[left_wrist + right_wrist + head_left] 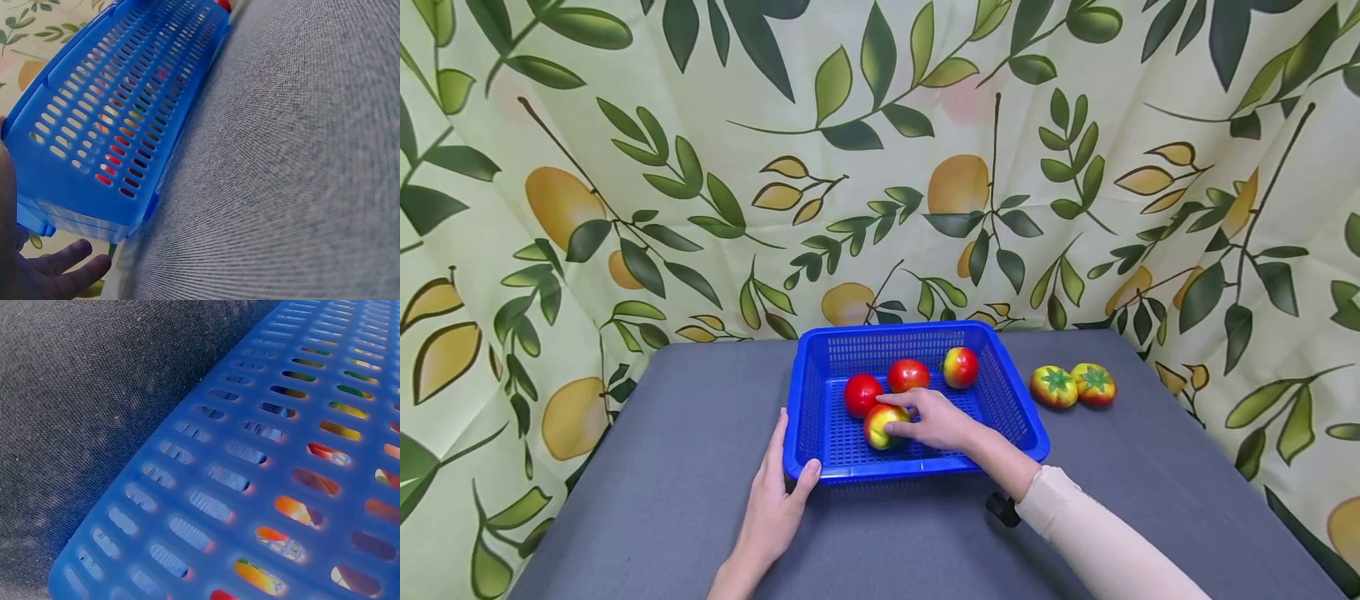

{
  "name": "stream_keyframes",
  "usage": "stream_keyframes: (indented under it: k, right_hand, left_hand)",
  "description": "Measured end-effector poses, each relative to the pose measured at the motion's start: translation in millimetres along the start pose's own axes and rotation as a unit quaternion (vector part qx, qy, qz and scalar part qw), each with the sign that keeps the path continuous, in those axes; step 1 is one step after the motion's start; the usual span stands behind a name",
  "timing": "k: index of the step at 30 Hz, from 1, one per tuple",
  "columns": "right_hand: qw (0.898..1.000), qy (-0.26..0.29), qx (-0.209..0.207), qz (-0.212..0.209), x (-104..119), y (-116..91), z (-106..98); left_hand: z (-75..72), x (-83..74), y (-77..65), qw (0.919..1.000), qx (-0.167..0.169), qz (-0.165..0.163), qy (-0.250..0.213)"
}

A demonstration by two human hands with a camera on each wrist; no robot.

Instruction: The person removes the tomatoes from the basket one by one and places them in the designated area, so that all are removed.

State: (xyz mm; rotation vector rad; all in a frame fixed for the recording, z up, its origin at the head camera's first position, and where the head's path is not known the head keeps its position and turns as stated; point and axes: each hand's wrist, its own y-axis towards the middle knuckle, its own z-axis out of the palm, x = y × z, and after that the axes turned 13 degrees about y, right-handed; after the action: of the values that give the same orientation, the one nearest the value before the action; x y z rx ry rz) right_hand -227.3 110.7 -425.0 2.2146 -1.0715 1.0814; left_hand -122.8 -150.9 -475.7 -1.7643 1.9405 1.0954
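Nearest the camera, a pale sleeve (pixel 1097 533) covers the right forearm, which is extended from the near right of the counter (pixel 662 467) over the front rim of a blue basket (pixel 1000 392). The right hand (pixel 936 419) is lowered inside the basket, and its grip is curled round a yellow-red tomato (pixel 880 427), with the fingers over the top and far side and the thumb at the near side. That tomato is held at the front of the basket floor, just behind the front wall, and appears to be touching or almost touching the perforated bottom.

The left hand (pixel 775 500) is laid on the counter at the front left corner of the basket. Its fingers are straight and released, and the thumb is pressed against the front wall; nothing is grasped. This placement is judged to brace the basket so that it is not pushed about while the other hand works inside.

Three further tomatoes are seen inside the basket: a red one (pixel 862 394) just behind the held one, a second red one (pixel 907 375) and a red-yellow one (pixel 960 367) toward the back wall. Two tomatoes (pixel 1073 386) with green stems are left side by side on the counter, to the right of the basket and apart from it.

A leaf-and-fruit cloth (pixel 625 167) is hung behind and beside the counter.
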Motion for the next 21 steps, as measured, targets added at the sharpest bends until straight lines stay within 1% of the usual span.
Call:
stream_keyframes:
  k: [7,14,21]
  right_hand:
    - [0.999,-0.037,0.006,0.000,-2.0,-1.5,0.4]
    - [0.999,-0.032,0.008,-0.008,-0.1,-0.7,0.0]
    - [1.000,-0.021,0.006,0.001,0.4,-0.6,0.2]
  left_hand:
    - [0.4,-0.9,-0.4,1.0000,0.001,-0.003,0.002]
    - [0.3,-0.1,-0.2,1.0000,0.003,-0.005,0.004]
    - [0.5,-0.4,0.0,1.0000,0.006,-0.007,0.001]
